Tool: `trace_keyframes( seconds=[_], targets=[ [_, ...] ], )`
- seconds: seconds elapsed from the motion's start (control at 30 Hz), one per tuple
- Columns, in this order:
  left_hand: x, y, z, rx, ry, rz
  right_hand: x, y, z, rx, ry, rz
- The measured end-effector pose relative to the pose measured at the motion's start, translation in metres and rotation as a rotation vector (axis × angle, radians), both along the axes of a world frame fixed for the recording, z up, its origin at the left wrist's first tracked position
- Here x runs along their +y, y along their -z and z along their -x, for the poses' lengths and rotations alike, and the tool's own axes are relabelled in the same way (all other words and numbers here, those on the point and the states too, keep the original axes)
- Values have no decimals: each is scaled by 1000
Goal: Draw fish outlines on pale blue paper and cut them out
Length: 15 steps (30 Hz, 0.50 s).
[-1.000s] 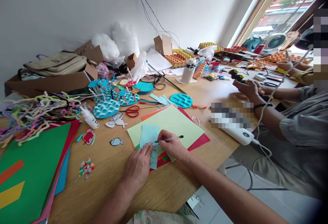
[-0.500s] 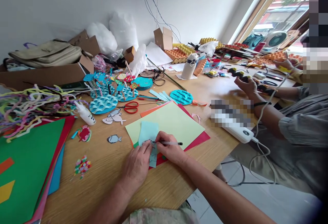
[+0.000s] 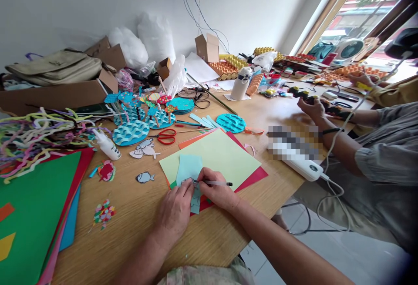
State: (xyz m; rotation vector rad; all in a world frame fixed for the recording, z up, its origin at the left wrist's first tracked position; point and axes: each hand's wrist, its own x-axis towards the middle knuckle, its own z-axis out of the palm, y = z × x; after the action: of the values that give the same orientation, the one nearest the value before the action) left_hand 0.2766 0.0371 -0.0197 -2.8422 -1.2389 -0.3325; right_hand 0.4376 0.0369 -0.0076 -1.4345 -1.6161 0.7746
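Observation:
My right hand [image 3: 218, 191] pinches a pen [image 3: 222, 183], its tip on a strip of light blue paper [image 3: 190, 164]. Dark drawn lines show on the strip, partly hidden by my fingers. With its fingers stretched out, my left hand [image 3: 174, 204] lies flat on the strip's left side. Beneath the strip are a pale green sheet [image 3: 225, 154] and red and orange sheets. Left of my hands lie a paper fish cutout [image 3: 145, 177], more fish cutouts [image 3: 143, 149] and red-handled scissors [image 3: 166, 136].
A glue bottle [image 3: 107, 145] stands near tangled pipe cleaners [image 3: 42, 132]. Green paper [image 3: 42, 206] tops a stack at the left. Blue wavy paper discs [image 3: 130, 132] hold fish figures. A white power strip [image 3: 302, 163] sits on the right, beside a co-worker's hand [image 3: 311, 108].
The view has shifted very slightly. My hands, the pen and the light blue paper stay in nearly the same place.

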Motion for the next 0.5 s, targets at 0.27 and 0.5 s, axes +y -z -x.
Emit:
trace_keyframes(
  seconds=[0.27, 0.5],
  targets=[
    [-1, -2, 1, -12, 12, 0, 0, -2, 1, -68, 9, -10],
    [-1, -2, 1, 30, 6, 9, -1, -4, 0, -80, -20, -11]
  ],
)
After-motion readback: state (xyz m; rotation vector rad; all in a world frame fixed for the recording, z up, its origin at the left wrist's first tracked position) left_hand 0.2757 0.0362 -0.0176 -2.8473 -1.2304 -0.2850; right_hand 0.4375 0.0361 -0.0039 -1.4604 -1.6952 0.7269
